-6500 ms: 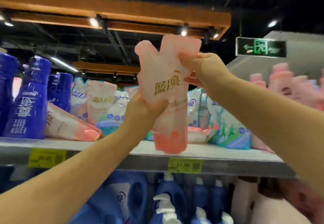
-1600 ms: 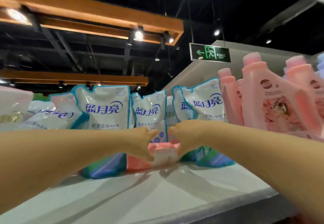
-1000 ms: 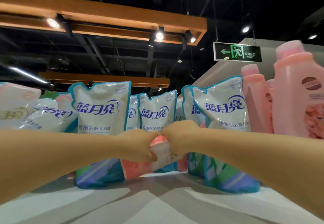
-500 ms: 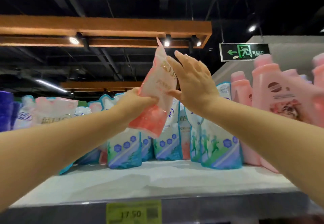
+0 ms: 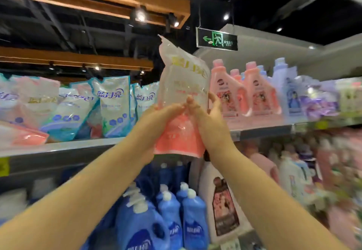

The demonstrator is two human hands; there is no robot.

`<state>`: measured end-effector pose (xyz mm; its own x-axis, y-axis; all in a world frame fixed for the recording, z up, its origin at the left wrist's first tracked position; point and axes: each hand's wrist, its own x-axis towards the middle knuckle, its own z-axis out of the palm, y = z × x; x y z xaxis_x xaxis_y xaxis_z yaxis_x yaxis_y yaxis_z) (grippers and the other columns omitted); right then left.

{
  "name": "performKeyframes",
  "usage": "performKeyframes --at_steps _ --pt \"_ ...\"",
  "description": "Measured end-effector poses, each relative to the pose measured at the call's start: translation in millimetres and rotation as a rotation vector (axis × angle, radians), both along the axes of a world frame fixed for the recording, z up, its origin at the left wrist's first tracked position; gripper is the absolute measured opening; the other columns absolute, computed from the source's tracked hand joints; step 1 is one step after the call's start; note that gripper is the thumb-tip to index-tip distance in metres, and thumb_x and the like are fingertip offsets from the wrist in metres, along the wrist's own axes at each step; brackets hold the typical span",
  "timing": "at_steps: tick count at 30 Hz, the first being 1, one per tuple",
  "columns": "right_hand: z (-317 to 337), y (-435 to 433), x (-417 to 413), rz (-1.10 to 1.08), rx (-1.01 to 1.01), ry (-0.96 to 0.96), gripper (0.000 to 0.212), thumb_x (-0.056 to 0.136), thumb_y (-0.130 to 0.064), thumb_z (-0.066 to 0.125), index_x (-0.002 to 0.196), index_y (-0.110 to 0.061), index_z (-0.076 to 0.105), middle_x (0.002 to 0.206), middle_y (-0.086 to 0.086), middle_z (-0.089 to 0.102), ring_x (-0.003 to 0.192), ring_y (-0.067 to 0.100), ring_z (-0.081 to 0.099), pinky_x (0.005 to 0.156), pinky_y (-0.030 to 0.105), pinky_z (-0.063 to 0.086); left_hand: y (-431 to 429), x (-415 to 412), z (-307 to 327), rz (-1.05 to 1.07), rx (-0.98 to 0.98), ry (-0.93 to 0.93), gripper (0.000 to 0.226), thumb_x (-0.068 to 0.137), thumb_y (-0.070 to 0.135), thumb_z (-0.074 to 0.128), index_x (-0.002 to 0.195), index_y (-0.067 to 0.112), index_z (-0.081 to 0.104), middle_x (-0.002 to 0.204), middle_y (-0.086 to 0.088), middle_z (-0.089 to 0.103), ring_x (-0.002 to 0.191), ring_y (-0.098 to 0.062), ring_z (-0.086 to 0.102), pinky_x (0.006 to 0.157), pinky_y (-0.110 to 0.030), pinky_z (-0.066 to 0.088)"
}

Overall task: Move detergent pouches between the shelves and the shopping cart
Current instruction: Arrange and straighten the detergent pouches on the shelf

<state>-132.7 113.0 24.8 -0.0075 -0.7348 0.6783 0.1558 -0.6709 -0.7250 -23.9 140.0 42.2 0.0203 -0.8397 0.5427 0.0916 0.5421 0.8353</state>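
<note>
Both hands are closed on one pink-and-clear soft plastic detergent pouch [image 5: 183, 81]. The left hand [image 5: 156, 121] wraps its lower left side and the right hand [image 5: 210, 121] cups the lower right, thumb on the front. The pouch is upright in the air in front of the grey metal upper shelf [image 5: 78, 148], not resting on it, and its bottom edge hangs below the shelf lip. The shopping cart is not in view.

Several things could go wrong from here. The pink liquid seems to sit low in the bag and the clear top stands unsupported, so the top may fold over as the pouch is tilted or lowered. That shifting weight could pull the slick film through the fingers. The pink plastic bottles [image 5: 225, 97] stand just beside the right hand, and a wide swing that way could knock one off. The row of blue-and-white standing pouches [image 5: 112, 104] leans loosely on the shelf and a brush could topple them. The blue bottles [image 5: 169, 210] below sit right under any drop. With the cart unseen, lowering would be blind at first.
</note>
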Motion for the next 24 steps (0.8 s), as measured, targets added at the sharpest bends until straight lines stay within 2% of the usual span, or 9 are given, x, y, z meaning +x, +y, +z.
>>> performKeyframes --at_steps 2,3,5,8,10,12,17,20,24 --pt "-28.7 40.2 -25.6 -0.085 0.038 -0.068 0.077 0.077 -0.054 0.065 0.141 -0.029 0.029 0.125 0.0 0.058 0.106 0.017 0.062 0.091 0.04 0.053 30.8 -24.0 -23.4 -0.102 0.058 0.016 0.007 0.085 0.015 0.059 0.081 0.013 0.064 0.054 0.001 0.062 0.043 -0.007 0.058 0.047 -0.016 0.048" --pt "-43.1 60.7 -40.2 -0.11 0.063 -0.105 0.081 0.074 -0.057 0.065 0.141 -0.03 0.029 0.124 -0.001 0.059 0.106 0.016 0.062 0.091 0.041 0.053 48.1 -38.8 -35.4 -0.166 0.095 0.012 0.007 0.082 0.017 0.061 0.083 0.011 0.064 0.057 0.0 0.062 0.046 -0.009 0.057 0.047 -0.016 0.047" --pt "-72.0 99.3 -69.2 -0.092 0.127 -0.192 0.085 0.068 -0.058 0.064 0.14 -0.03 0.03 0.121 -0.002 0.06 0.104 0.015 0.064 0.086 0.036 0.056 76.3 -66.6 -60.3 -0.251 0.167 -0.007 0.023 0.076 0.023 0.064 0.093 0.008 0.065 0.063 -0.003 0.062 0.054 -0.015 0.058 0.054 -0.022 0.049" --pt "-119.4 152.3 -123.0 -0.034 0.193 -0.245 0.077 0.069 -0.054 0.07 0.134 -0.025 0.042 0.118 0.0 0.064 0.1 0.02 0.068 0.081 0.039 0.058 120.6 -119.5 -103.2 -0.303 0.234 0.052 0.023 0.081 0.021 0.06 0.097 0.005 0.064 0.059 0.0 0.063 0.052 -0.011 0.06 0.053 -0.021 0.053" --pt "-152.3 184.6 -163.1 -0.039 0.254 -0.244 0.068 0.068 -0.049 0.067 0.129 -0.023 0.049 0.117 0.004 0.066 0.097 0.022 0.069 0.077 0.039 0.058 150.2 -160.5 -137.2 -0.337 0.292 0.062 0.026 0.078 0.023 0.06 0.099 0.009 0.066 0.072 -0.006 0.07 0.066 -0.017 0.068 0.064 -0.029 0.057" --pt "-186.0 219.0 -209.5 -0.101 0.348 -0.22 0.055 0.07 -0.044 0.063 0.12 -0.022 0.054 0.11 0.006 0.068 0.092 0.022 0.07 0.076 0.038 0.058 179.2 -206.8 -174.0 -0.386 0.389 0.093 0.041 0.072 0.027 0.061 0.109 0.011 0.065 0.092 -0.012 0.072 0.083 -0.027 0.069 0.078 -0.04 0.057" --pt "-253.1 305.7 -344.9 -0.324 0.547 -0.159 0.043 0.07 -0.043 0.07 0.107 -0.026 0.058 0.102 0.001 0.07 0.093 0.02 0.068 0.081 0.038 0.056 249.1 -342.2 -253.5 -0.472 0.643 0.163 0.039 0.067 0.025 0.06 0.103 0.013 0.066 0.096 -0.013 0.072 0.086 -0.028 0.068 0.088 -0.047 0.05" --pt "-288.5 355.8 -413.1 -0.453 0.644 -0.249 0.024 0.085 -0.024 0.066 0.107 -0.028 0.055 0.101 -0.002 0.068 0.092 0.015 0.067 0.08 0.031 0.056 282.7 -414.4 -289.1 -0.589 0.767 0.114 0.036 0.07 0.023 0.06 0.104 0.014 0.066 0.09 -0.009 0.073 0.076 -0.022 0.069 0.08 -0.039 0.053" --pt "-337.6 402.4 -475.9 -0.58 0.798 -0.329 0.017 0.088 -0.022 0.062 0.099 -0.032 0.054 0.099 -0.005 0.067 0.091 0.015 0.066 0.083 0.033 0.055 310.4 -486.4 -336.4 -0.74 0.866 -0.001 0.042 0.076 0.018 0.058 0.117 0.011 0.06 0.096 -0.011 0.072 0.08 -0.022 0.07 0.071 -0.037 0.059"
